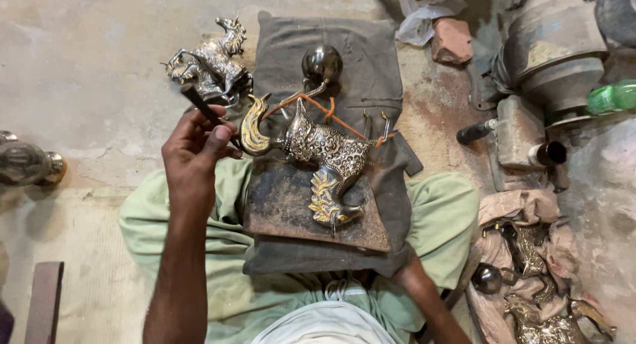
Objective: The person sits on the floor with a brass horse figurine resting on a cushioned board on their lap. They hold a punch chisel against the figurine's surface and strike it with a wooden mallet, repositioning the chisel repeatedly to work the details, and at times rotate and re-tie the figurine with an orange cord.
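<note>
My left hand (193,148) was raised over my knee, fingers pinched tight around a thin dark tool (207,111) whose tip pointed up and away from me. My right hand was out of sight; only the forearm (427,297) showed, running down past my right knee, so I could not tell whether that hand was closed or loose.

Just beside the left hand, to its right, lay the metal bird figure (324,155), silver-patterned on the body with a gold curled tail near my fingers and gold feathering lower down. It rested on a worn dark board (285,211) set on a grey cloth (358,59) spread across my lap and the floor. An orange cord (331,115) crossed over the figure's back. A round dark metal ball (322,63) lay on the cloth beyond it.

Further up on the concrete floor, near the tool's tip, stood a silver horse figure (211,64). To my right were a brick (452,40), a big metal vessel (553,46), a green bottle (611,96), and more ornate figures (536,304) bundled in pinkish cloth.
</note>
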{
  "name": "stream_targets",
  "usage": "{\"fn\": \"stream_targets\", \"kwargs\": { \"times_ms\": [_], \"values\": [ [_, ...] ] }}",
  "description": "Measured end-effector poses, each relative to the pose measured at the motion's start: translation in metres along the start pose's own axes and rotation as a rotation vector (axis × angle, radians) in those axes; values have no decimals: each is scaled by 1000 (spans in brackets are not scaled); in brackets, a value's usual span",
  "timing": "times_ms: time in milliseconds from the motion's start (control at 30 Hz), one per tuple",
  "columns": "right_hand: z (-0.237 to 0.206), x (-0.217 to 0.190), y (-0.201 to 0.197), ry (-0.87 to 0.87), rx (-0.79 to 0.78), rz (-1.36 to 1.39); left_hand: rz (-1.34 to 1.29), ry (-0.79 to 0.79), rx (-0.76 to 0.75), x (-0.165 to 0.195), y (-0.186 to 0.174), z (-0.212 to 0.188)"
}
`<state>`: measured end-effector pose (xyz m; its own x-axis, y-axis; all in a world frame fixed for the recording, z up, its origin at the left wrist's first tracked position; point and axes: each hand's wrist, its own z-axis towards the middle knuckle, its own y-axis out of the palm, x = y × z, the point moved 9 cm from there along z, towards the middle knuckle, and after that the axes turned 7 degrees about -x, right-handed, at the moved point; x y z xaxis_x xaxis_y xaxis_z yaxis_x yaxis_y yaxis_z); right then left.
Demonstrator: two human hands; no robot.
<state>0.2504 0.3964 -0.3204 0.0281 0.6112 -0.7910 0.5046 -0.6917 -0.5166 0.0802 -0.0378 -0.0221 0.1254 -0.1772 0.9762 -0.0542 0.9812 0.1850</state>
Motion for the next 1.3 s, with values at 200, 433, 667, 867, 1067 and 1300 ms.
{"fn": "stream_targets", "kwargs": {
  "times_ms": [200,433,667,867,1067,1300],
  "values": [
    [-15,31,10,361,13,701,-80,86,207,21,14,-35],
    [-51,-59,-129,423,342,689,-278,156,94,-1,78,-58],
    [-50,-210,-225,-59,518,529,113,190,9,3,98,-55],
    [-17,-316,-261,-328,414,199,394,331,16,16,106,-58],
    [10,-426,-260,-648,374,-720,644,302,48,5,102,-60],
    [4,-503,-221,-967,421,-1355,471,281,-2,-13,102,-58]
  ]
}}
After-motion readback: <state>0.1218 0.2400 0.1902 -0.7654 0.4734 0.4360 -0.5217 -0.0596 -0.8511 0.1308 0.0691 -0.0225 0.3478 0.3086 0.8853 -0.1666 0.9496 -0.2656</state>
